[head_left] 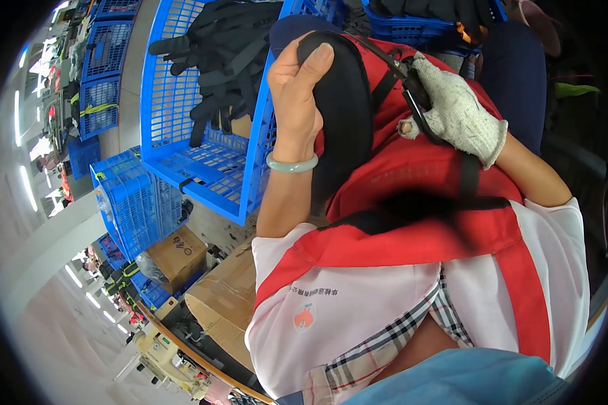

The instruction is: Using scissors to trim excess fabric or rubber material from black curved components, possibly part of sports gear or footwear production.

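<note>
My left hand, bare with a pale green bangle at the wrist, grips the edge of a black padded fabric piece. Its thumb presses on the top of the pad. To the right, my right hand wears a whitish knit glove with bare fingertips showing. It is closed round dark-handled scissors, whose blades point up and left toward the pad. The blade tips are hard to make out against the dark fabric. Beneath both hands a red apron covers my lap.
A large blue crate with black fabric pieces stands close on the left. Another blue crate with black pieces lies ahead. Stacked blue crates, cardboard boxes and a sewing machine are further left.
</note>
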The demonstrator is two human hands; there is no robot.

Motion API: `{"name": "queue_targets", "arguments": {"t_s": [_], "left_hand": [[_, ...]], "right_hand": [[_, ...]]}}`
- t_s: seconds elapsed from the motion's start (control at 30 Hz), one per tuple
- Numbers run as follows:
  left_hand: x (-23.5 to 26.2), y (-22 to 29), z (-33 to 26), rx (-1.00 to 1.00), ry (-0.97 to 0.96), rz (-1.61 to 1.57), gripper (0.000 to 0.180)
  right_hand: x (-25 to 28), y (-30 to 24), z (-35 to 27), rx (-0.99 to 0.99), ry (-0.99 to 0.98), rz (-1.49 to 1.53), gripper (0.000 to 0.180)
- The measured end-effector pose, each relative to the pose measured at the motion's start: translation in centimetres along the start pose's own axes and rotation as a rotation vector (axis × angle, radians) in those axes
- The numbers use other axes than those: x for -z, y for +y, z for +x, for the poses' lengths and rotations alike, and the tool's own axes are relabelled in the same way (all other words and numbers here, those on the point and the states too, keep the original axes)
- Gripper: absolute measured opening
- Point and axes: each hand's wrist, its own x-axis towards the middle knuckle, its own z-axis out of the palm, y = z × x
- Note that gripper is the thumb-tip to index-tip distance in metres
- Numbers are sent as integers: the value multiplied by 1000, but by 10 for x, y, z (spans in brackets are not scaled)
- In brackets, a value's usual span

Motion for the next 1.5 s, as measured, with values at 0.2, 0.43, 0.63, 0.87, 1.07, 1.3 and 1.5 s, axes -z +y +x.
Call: {"name": "queue_targets", "arguments": {"t_s": [0.2, 0.43, 0.63, 0.87, 1.07, 1.3, 1.5], "left_hand": [[3, 6, 0, 84, 50, -10, 19], [8, 5, 4, 178, 25, -17, 13], [7, 6, 2, 153, 100, -100, 13], [9, -2, 2, 150, 79, -95, 12], [9, 0, 2, 168, 80, -122, 11], [10, 0, 3, 161, 100, -122, 11], [7, 0, 2, 168, 47, -92, 12]], "right_hand": [[1, -9, 1, -96, -139, -66, 73], [-22, 16, 2, -123, -91, 530, 60], [-20, 5, -1, 16, -5, -48, 72], [-19, -6, 8, -37, -46, -22, 70], [-16, -10, 18, -83, -147, 277, 53], [-10, -3, 20, -81, -211, 608, 37], [11, 8, 21, 38, -312, 306, 44]]}}
